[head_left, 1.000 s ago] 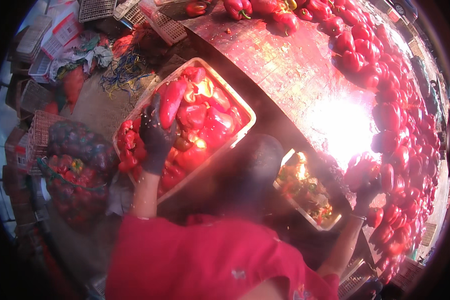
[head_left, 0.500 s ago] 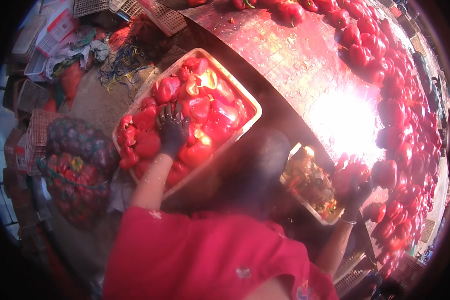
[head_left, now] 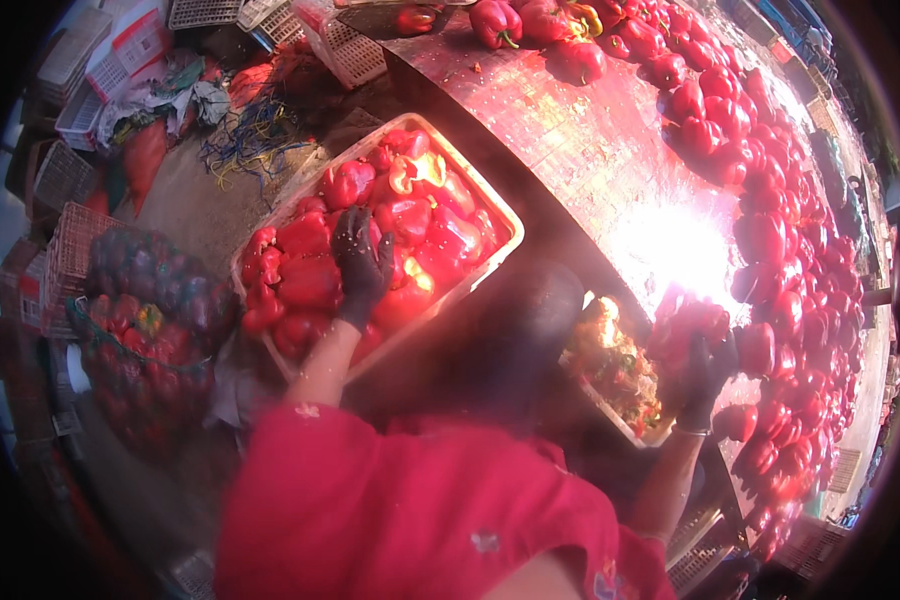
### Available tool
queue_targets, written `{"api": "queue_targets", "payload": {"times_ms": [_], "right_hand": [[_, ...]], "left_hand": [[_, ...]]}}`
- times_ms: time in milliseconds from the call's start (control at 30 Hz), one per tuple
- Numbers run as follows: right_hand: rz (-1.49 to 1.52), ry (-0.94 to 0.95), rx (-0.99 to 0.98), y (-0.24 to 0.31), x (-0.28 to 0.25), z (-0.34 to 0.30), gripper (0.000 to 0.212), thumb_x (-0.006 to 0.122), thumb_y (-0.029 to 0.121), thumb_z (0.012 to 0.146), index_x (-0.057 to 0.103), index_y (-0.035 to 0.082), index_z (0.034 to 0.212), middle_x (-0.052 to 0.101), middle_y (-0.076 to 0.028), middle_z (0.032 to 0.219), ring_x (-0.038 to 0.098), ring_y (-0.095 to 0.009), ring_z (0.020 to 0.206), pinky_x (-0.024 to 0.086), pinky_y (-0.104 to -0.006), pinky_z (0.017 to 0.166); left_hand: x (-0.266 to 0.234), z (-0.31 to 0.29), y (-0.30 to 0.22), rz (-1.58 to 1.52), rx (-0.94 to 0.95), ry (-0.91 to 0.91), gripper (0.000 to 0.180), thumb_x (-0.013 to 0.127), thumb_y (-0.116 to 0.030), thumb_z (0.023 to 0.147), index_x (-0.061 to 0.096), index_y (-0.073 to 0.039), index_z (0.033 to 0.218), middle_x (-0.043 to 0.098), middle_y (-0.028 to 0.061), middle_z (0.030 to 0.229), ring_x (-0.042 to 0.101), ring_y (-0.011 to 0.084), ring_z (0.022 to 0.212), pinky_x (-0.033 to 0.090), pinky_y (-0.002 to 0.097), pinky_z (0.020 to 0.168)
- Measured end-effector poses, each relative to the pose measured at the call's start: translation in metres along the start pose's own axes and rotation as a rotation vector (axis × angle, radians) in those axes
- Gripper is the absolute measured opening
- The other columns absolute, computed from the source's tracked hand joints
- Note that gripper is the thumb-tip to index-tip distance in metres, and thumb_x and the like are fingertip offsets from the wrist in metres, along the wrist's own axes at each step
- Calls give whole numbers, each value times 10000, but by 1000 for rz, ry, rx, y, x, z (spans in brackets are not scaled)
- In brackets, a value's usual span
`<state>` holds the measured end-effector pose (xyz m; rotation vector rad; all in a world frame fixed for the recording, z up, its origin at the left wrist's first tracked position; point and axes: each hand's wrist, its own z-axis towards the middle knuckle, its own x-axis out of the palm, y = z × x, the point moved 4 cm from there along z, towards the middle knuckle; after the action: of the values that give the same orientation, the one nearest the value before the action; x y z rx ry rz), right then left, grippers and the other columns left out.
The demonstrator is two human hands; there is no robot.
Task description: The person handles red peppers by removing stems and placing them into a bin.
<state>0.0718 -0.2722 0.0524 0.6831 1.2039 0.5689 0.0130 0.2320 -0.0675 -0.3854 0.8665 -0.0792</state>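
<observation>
My left hand (head_left: 363, 265), in a dark glove, rests among red bell peppers (head_left: 310, 283) heaped in a pale plastic crate (head_left: 513, 225). Its thumb stands apart from the fingers, with some red showing between them; I see no firm grip there. At the table's near edge, my gloved right hand (head_left: 708, 380) has its fingers against a red bell pepper (head_left: 688, 328) and seems to hold it. Glare and blur soften that pepper's outline. A small tray of pepper scraps (head_left: 620, 365) sits just left of this hand.
A metal-topped table (head_left: 540, 120) carries a long heap of red peppers (head_left: 805, 300) along its far and right sides. Net sacks of peppers (head_left: 150, 340) stand at the left. Stacked crates (head_left: 70, 250), blue and yellow string (head_left: 255, 140) and rags lie beyond.
My left hand has shifted slightly right over the crate and turned, its fingers less spread. My right hand has moved a little left with the pepper. The whole view has shifted slightly.
</observation>
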Motion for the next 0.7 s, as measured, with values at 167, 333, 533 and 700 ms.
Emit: {"api": "queue_targets", "payload": {"times_ms": [167,333,533,700], "right_hand": [[576,550,83,113,84,-5,236,605,92,763,558,-23,963,594,-29,751,537,-90,651,423,-218,574],[604,588,102,175,128,-22,265,633,137,760,566,-41,945,580,-39,683,534,-88,553,389,-192,468],[552,509,252,133,108,-5,208,595,132,793,581,-14,940,585,-39,706,520,-82,539,373,-194,446],[474,458,180,87,104,-10,225,564,136,839,553,6,1021,584,-35,748,510,-77,586,379,-183,494]], "left_hand": [[-28,10,-114,-1123,-341,314,284,476,-98,881,520,-12,1149,490,143,1230,510,245,1084,406,342,934],[-19,6,-149,-2653,-997,411,640,469,-539,827,428,-72,1263,472,151,1254,469,294,1134,385,428,956],[-42,32,2,-1932,-1074,-72,427,521,-355,874,473,-72,1189,542,96,1139,522,222,1053,404,348,930],[-25,40,62,-188,-287,101,668,649,-364,767,370,-16,1264,479,242,1168,480,363,1077,399,425,899]]}}
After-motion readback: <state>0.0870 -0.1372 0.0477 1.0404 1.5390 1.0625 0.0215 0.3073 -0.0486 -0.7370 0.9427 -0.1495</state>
